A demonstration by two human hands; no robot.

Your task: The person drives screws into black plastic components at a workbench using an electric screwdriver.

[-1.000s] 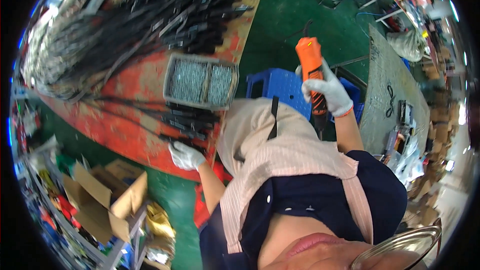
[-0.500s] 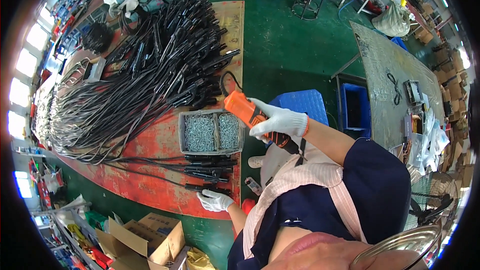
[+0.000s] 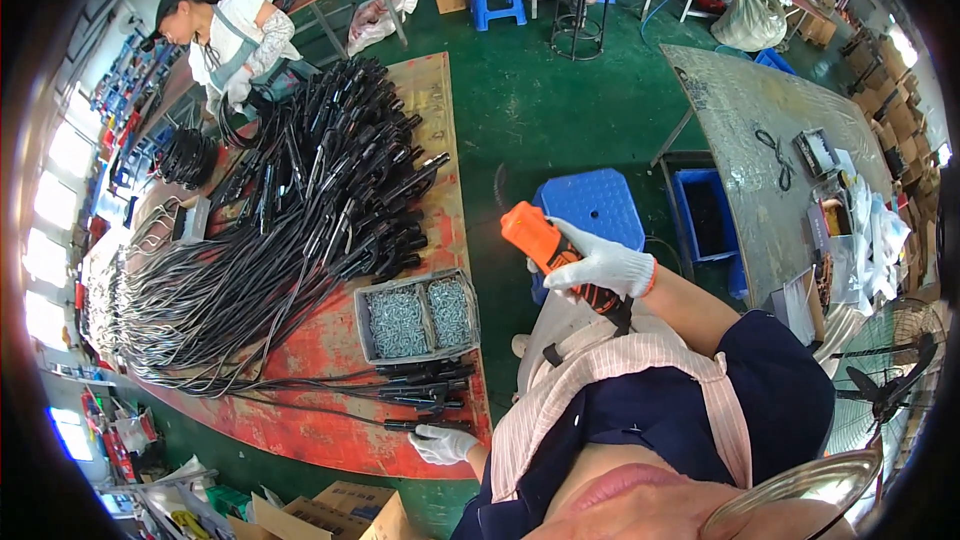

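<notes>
My right hand, in a white glove, is closed around an orange and black power screwdriver, held in front of my body with its dark tip pointing back toward me. At the near edge of the red table, my left hand, also gloved, is closed on the black handle-like end of a cable; part of its grip is hidden. Just beyond it lie several more black cable ends. A grey two-part bin of small silver screws sits past those ends.
A large heap of black cables covers much of the red table. Another person stands at its far left. A blue stool is ahead of me, a grey worktable to the right, and cardboard boxes near left.
My view has shifted, so the table and bin appear lower. The screwdriver has moved away from the table edge toward the blue stool. My left hand remains by the cable end.
</notes>
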